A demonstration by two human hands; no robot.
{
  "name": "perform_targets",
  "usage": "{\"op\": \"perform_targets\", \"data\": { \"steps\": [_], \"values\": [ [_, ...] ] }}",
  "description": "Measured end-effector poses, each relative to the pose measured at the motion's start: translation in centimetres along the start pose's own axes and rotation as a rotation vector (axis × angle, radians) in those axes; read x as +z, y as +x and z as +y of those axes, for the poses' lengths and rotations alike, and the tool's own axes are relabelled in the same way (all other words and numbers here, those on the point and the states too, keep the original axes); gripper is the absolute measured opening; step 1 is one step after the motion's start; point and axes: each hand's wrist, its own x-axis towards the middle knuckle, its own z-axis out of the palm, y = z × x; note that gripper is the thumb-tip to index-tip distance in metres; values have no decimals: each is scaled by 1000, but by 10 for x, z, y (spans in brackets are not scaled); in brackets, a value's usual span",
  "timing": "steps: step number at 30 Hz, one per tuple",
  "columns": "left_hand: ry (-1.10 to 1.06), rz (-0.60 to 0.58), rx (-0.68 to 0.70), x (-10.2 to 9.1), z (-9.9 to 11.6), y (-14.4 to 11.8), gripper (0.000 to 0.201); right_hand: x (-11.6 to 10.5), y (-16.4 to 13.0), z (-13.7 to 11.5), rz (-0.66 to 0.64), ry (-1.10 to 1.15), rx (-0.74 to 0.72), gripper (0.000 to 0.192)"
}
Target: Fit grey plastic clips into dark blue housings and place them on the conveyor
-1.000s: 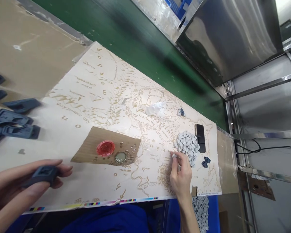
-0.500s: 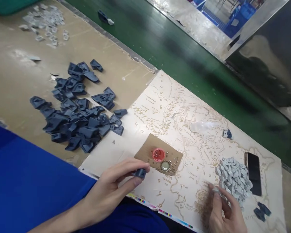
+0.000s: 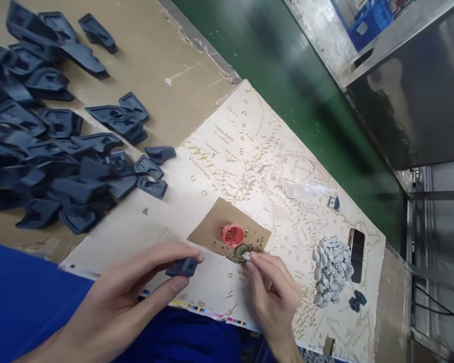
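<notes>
In the head view, the left hand (image 3: 136, 292) pinches a small dark blue moulded plastic piece (image 3: 182, 266) between thumb and fingertips, just above the cream printed map sheet (image 3: 227, 166) that covers the tabletop (image 3: 162, 50). The piece sits near the sheet's front edge, at about 9 o'clock from the right hand (image 3: 273, 295); its long axis appears to run roughly 3 to 9 o'clock, the broader end towards 3, though the fingers hide part of it. The right hand pinches something small and pale at its fingertips, too small to tell, right at the dull metal bottle cap (image 3: 241, 251) on the brown cardboard scrap (image 3: 212, 232), with the red plastic cap (image 3: 233, 235) just beside it at 10 o'clock. This looks like a pick-up step: a tiny part taken from the caps for the held piece. The next move probably calls for bringing both hands together and lining the small part up with the piece. A heap of dark blue plastic pieces (image 3: 53, 166) lies at 10 o'clock, a pile of small grey chips (image 3: 331, 267) and a black phone (image 3: 356, 248) at 3 o'clock.
</notes>
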Motion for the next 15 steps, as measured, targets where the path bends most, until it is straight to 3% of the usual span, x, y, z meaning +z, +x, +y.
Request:
{"op": "perform_targets", "data": {
  "steps": [5,8,10,13,15],
  "values": [
    [28,36,68,-5,3,1,18,4,2,1,-55,-121,-149,38],
    [10,34,95,-3,6,3,20,4,1,-1,-28,-100,-124,38],
    [19,32,98,2,13,6,20,3,-1,-3,40,5,33,29],
    [-21,-20,108,15,27,14,17,0,-6,-10,125,327,415,6],
    [-87,-69,107,26,35,19,15,0,-8,-16,150,584,586,13]
  ]
}}
